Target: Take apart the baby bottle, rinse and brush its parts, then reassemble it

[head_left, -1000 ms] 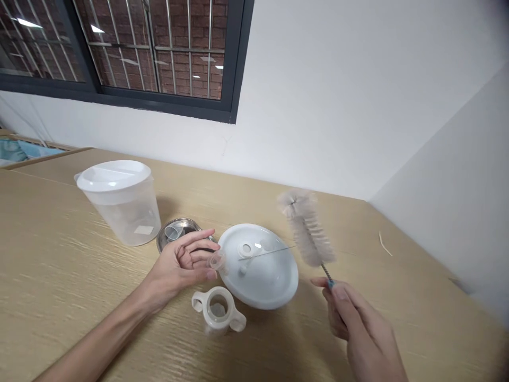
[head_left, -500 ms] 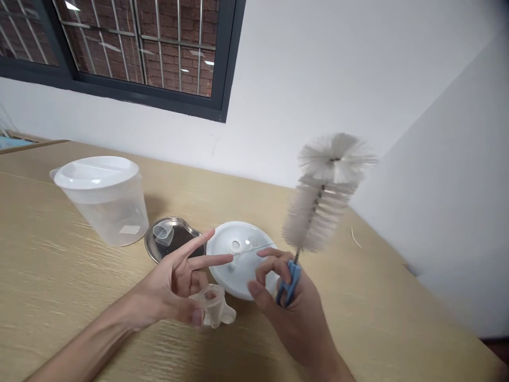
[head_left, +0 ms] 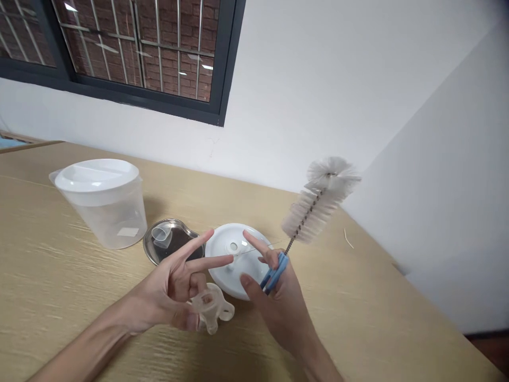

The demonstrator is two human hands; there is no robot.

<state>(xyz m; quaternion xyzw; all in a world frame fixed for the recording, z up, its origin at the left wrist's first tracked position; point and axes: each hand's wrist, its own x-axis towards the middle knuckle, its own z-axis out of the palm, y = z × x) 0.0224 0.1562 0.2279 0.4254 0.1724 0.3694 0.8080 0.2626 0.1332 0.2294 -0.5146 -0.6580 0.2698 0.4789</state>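
Nearest, the left hand (head_left: 161,301) is clamped on a small, clear, cup-shaped plastic piece (head_left: 207,300) between its thumb and curled fingers, while the index and middle fingers stretch forward, apart from each other. Directly behind that piece, overlapping it in this view, is a translucent, pale plastic vessel (head_left: 219,306) with looped side handles; whether the two touch cannot be told. The right hand (head_left: 282,310) is closed around the blue plastic handle of a large white-bristled brush (head_left: 314,209) with a twisted wire stem, which leans up and to the right, its head raised clear of the light wood-grain table (head_left: 358,318); thumb and index finger are spread apart. Beyond both hands sits a glossy white round dish (head_left: 250,266) with a small raised ring near its middle, and a thin, straight rod (head_left: 246,251) runs across it. Just left of the dish, a shiny kidney-shaped metal tray (head_left: 178,245) holds a clear conical plastic piece (head_left: 162,236). Farther left stands a frosted plastic pitcher (head_left: 111,220) with a white lid; well to the right lies a thin cream-coloured strip (head_left: 348,239). Behind rises a white wall (head_left: 338,79) with a dark-framed window (head_left: 228,63), metal bars (head_left: 137,45) and reddish brick beyond.
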